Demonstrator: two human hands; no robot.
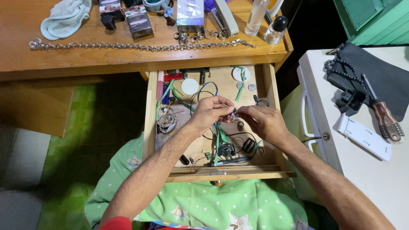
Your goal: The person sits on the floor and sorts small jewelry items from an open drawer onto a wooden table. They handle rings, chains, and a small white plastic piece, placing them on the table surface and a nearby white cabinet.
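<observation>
Head view looks straight down into an open wooden drawer point(269, 110) pulled out over the person's lap, and both hands meet above its middle. The left hand point(209, 113) comes in from the lower left with fingers curled, thumb and forefinger pinching a small silvery metal piece point(232, 114). The right hand point(264, 121) comes in from the lower right and pinches the same piece from the other side, fingertips of both hands almost touching. The piece is tiny and mostly covered by the fingers; its long axis seems to run left to right across the drawer, from one hand toward the other, but which end is which I cannot tell. It hangs above the drawer floor, not resting on it. Under the hands, inside the drawer, lie a green ribbon point(220, 136), a tangle of black cable point(238, 142) toward the drawer's front, a coil of thin wire point(166, 119) at its left side, and a white round disc point(189, 86) near its back. Behind the drawer, on the desk top point(85, 55), a long metal chain point(140, 46) runs side to side, parallel to the drawer's back edge. Right of the drawer, a screwdriver with a brown handle point(385, 119) lies on a white surface point(383, 179).
</observation>
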